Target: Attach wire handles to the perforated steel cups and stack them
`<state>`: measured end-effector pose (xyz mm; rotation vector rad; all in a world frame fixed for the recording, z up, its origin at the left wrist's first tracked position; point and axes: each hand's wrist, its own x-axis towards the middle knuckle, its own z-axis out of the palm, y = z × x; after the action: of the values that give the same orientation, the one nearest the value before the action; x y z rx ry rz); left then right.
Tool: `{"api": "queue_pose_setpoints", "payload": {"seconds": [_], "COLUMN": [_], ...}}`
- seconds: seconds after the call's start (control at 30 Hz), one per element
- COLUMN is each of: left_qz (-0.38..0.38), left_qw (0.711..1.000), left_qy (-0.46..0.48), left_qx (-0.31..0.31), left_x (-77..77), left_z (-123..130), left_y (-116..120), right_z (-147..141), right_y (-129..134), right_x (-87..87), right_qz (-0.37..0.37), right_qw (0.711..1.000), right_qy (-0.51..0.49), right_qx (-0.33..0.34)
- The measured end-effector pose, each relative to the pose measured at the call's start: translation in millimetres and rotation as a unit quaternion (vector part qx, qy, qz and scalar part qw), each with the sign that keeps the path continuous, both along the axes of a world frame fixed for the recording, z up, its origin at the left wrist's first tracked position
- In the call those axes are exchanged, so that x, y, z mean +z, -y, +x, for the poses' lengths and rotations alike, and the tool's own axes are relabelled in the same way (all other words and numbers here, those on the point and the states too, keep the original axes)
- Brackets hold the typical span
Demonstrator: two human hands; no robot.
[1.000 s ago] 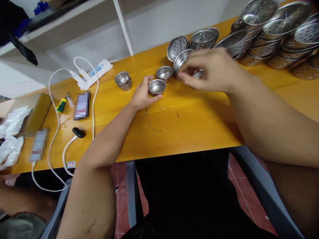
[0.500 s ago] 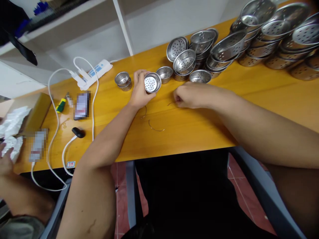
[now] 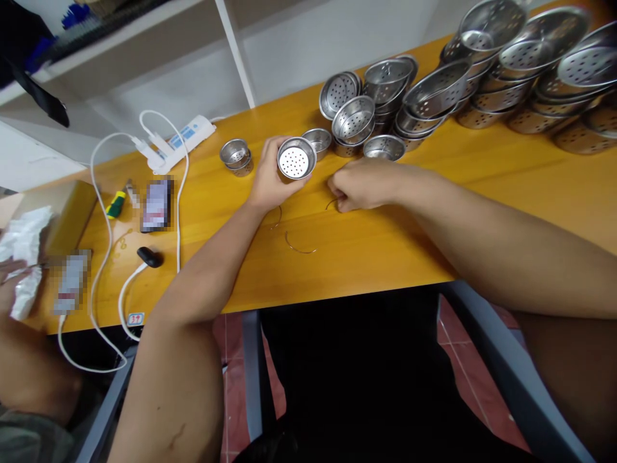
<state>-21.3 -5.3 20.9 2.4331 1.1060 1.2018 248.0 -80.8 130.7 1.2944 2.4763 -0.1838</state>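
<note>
Left fingers (image 3: 270, 151) clasp the perforated cup (image 3: 295, 161) between them; right fingers (image 3: 341, 185) pinch a protruding wire (image 3: 330, 204).

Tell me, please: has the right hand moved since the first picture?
Yes, the right hand has moved toward the near edge of the table.

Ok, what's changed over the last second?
The right hand moved from the stacked cups toward the person and took hold of a curved wire. The left hand tilted its small cup so the inside faces the camera. Another person's hand reached the white wrapping. The other two wires and nested cups at left stayed.
</note>
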Motion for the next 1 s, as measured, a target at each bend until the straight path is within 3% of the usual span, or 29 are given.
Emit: {"api": "queue_pose_setpoints", "payload": {"seconds": [0.27,0.5,0.77,1.0], "left_qz": [-0.009,0.002,-0.023,-0.058], "left_qw": [1.0,1.0,0.998,0.997], "left_qy": [-0.014,-0.023,0.042,0.046], "left_qx": [0.014,0.021,0.039,0.016], "left_x": [-5.0,-2.9,0.1,-4.0], "left_z": [0.7,0.0,2.3,0.6], "left_y": [-3.4,-3.6,-2.9,-2.2], "right_z": [5.4,16.2,25.5,28.3], "right_y": [-1.0,-9.2,-25.0,-28.6], "right_x": [-6.0,-13.7,-31.2,-37.2], "right_qz": [-0.002,-0.009,-0.066,-0.016], "right_qw": [1.0,0.994,0.943,0.932], "right_qy": [-0.003,-0.104,-0.326,-0.362], "right_qx": [0.021,0.015,-0.024,-0.018]}}
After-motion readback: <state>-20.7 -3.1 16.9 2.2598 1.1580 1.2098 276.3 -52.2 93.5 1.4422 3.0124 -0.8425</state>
